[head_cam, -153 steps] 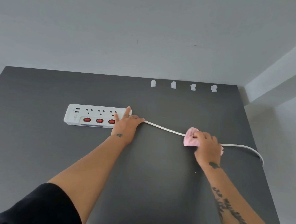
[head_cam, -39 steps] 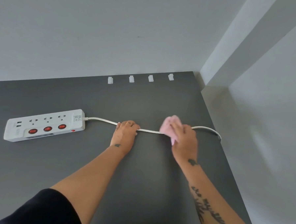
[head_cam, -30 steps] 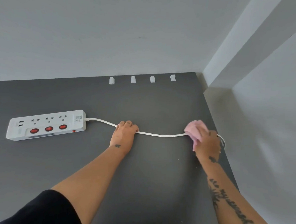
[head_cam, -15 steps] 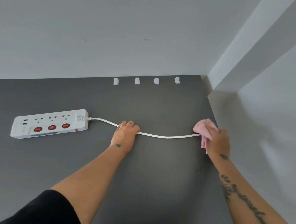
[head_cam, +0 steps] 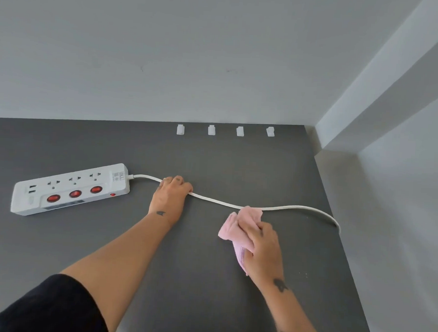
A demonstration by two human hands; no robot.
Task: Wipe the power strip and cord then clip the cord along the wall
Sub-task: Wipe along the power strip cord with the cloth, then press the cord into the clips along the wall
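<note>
A white power strip (head_cam: 71, 189) with three red switches lies at the left of the dark grey table (head_cam: 207, 279). Its white cord (head_cam: 297, 208) runs rightward in a shallow wave and drops over the table's right edge. My left hand (head_cam: 170, 195) presses the cord down a short way from the strip. My right hand (head_cam: 264, 247) grips a pink cloth (head_cam: 240, 226), whose upper tip touches the cord at its middle. Several white cord clips (head_cam: 211, 130) stand in a row along the table's back edge against the wall.
A pale grey wall rises behind the table, and a side wall (head_cam: 400, 226) with a jutting column closes the right side. The table's right edge (head_cam: 345, 248) runs close beside my right hand.
My right hand with the cloth has come back from the cord's right end, near the table edge, toward the middle and nearer me. The left hand has stayed on the cord.
</note>
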